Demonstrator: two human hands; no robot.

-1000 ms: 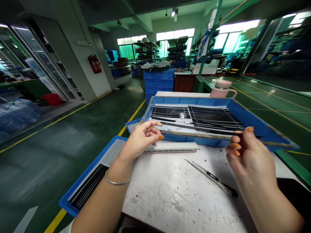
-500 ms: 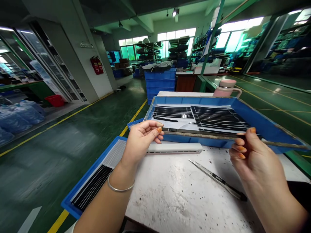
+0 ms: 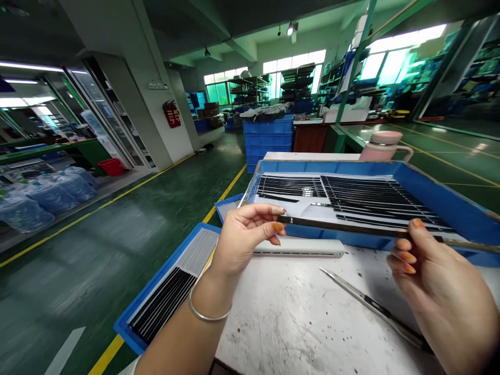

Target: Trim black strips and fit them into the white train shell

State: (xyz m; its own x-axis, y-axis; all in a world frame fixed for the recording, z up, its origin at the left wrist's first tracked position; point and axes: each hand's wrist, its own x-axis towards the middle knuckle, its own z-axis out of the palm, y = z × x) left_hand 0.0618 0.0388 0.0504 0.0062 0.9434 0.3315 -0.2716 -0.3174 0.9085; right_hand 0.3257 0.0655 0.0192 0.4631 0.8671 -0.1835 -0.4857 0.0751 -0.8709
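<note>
The left hand and right hand hold a long, thin, dark strip with a tan edge level in the air, just in front of the near wall of a shallow blue plastic tray at 12 o'clock. The left fingers pinch the strip's near end, closed on it with the wrist bent and a thin silver bangle on the forearm. The right fingers grip it further along, curled beneath, while the strip's far end runs out of view at 3 o'clock. The right forearm is cut off at 4 o'clock, hiding the handle end of a slim metal craft knife on the white, speckled counter. A white slotted plastic bar lies at 12 o'clock, beyond the left hand. Black strips on white sheets fill the tray.
</note>
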